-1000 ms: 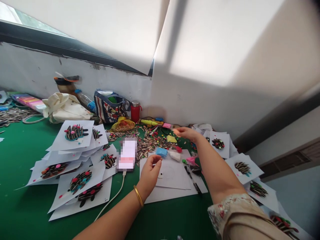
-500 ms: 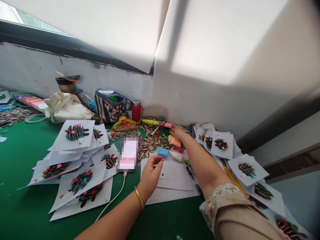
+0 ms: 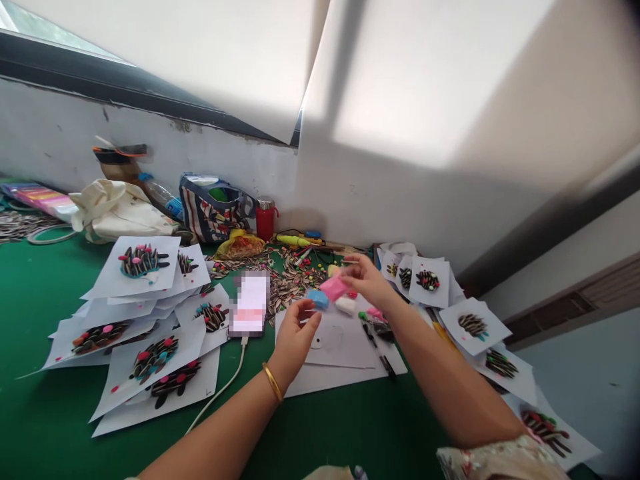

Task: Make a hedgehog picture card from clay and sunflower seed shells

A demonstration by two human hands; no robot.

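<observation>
My right hand (image 3: 367, 279) pinches a small pink packet of what looks like modelling clay (image 3: 333, 289) above the middle of the table. Close by, my left hand (image 3: 296, 337) hovers over the paper's left edge, fingers loosely bent and apart from the thumb, with nothing visible in it. Beneath the hands lies white paper (image 3: 345, 350) with a faint drawn outline and a small black dot. A blue packet (image 3: 318, 299) sits just beyond my left fingertips. Next to it is a white packet (image 3: 345, 305), partly behind the pink one.
Loose sunflower seeds (image 3: 285, 283) spread behind a phone (image 3: 250, 303) on a cable. Stacked seed-hedgehog pictures (image 3: 140, 283) stand left, and more pictures (image 3: 473, 325) lie right. A red flask (image 3: 265, 220) and a striped bag (image 3: 213, 213) line the wall. Black pens (image 3: 379, 350) rest beside the paper.
My right hand has come back from the far side of the table with the pink packet in its fingers. My left hand stays over the paper, almost unmoved. The view has shifted slightly.
</observation>
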